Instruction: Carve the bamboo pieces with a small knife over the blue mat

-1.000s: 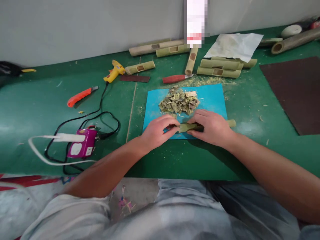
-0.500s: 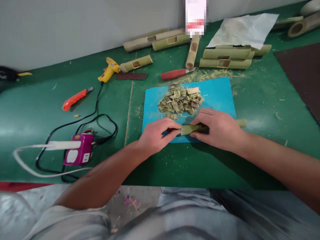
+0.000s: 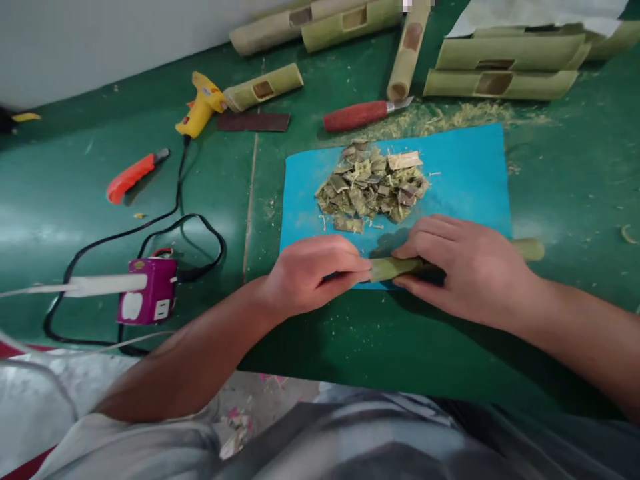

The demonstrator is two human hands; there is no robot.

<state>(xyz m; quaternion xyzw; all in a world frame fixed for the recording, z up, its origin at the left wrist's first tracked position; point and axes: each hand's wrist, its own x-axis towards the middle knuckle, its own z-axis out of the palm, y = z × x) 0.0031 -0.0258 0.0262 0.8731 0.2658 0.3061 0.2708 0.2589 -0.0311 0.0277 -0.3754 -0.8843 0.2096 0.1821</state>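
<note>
My right hand (image 3: 467, 270) is wrapped round a green bamboo tube (image 3: 529, 250), which lies sideways over the near edge of a blue sheet (image 3: 470, 177). The tube's right end sticks out beyond the hand. At its left end, my left hand (image 3: 323, 273) is closed in a pinch, fingertips touching the rim. A small dark edge shows by these fingers, but what they hold is too hidden to name. A heap of bamboo chips (image 3: 373, 187) lies on the sheet just beyond both hands.
Behind the sheet lies a red-handled knife (image 3: 357, 117). Several notched bamboo tubes (image 3: 510, 53) lie along the back. To the left are a yellow glue gun (image 3: 203, 107), a brown strip (image 3: 253, 122), an orange utility knife (image 3: 134, 177) and a purple power adapter (image 3: 147, 290) with cords.
The view has moved closer and tilted down, so the things at the back sit higher in the picture. Both hands keep their places at the bamboo tube, with little visible shift.
</note>
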